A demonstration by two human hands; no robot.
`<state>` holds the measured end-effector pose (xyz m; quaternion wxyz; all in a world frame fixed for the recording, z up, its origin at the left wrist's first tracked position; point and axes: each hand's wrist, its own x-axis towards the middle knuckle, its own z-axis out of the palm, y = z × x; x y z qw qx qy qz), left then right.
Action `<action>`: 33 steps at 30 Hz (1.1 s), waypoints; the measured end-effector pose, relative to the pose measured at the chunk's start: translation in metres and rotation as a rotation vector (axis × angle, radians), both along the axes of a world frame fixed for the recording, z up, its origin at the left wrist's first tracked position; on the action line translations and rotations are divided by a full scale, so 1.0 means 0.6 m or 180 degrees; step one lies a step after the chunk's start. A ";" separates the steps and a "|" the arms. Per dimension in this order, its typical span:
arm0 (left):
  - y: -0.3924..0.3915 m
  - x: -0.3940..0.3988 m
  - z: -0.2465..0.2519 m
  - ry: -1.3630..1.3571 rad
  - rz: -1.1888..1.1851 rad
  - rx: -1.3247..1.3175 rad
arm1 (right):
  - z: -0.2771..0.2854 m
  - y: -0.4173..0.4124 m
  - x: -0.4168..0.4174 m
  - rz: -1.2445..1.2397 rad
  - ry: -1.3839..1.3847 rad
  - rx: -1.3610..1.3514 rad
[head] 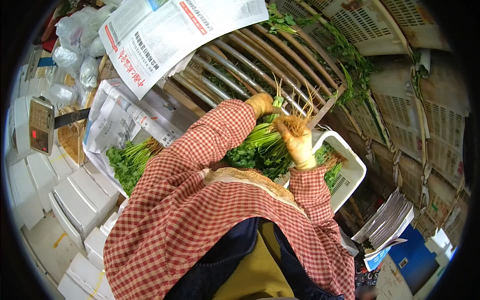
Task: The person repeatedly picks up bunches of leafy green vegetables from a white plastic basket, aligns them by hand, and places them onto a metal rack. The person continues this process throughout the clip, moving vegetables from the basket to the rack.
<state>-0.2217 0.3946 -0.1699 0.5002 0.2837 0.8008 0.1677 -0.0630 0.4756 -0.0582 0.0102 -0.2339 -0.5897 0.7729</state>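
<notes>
My left hand [261,105], in a yellowish glove, is closed at the stems of a few leafy plants with pale roots. My right hand [299,147], gloved alike, grips the brown root end of a bunch of leafy greens [262,137] that look like coriander. Stems and leaves run from the bunch down towards my body, and my apron partly hides them. The hands are close together at the near side of a rack of metal bars [240,71]. Just right of my right hand, a white plastic basket [350,180] holds more rooted greens [332,165].
Left of my arm, greens [131,161] lie on newspaper [112,116]. More newspaper [168,37] covers the rack's far left part. A scale display [41,125], white boxes [82,195] and plastic bags [75,48] stand left. Upturned crates [397,112] line the right; folded newspapers [386,221] sit below.
</notes>
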 end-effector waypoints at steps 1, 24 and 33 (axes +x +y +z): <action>-0.004 0.014 -0.010 0.0217 0.0172 0.0086 | 0.005 -0.006 0.008 0.0164 -0.0049 0.0539; -0.109 0.079 0.144 -0.1092 -0.0720 0.1889 | 0.083 0.015 0.022 0.0628 0.0414 0.1181; -0.260 0.011 0.354 -0.0117 0.1518 0.2942 | 0.169 0.155 -0.028 -0.0064 -0.1488 0.2209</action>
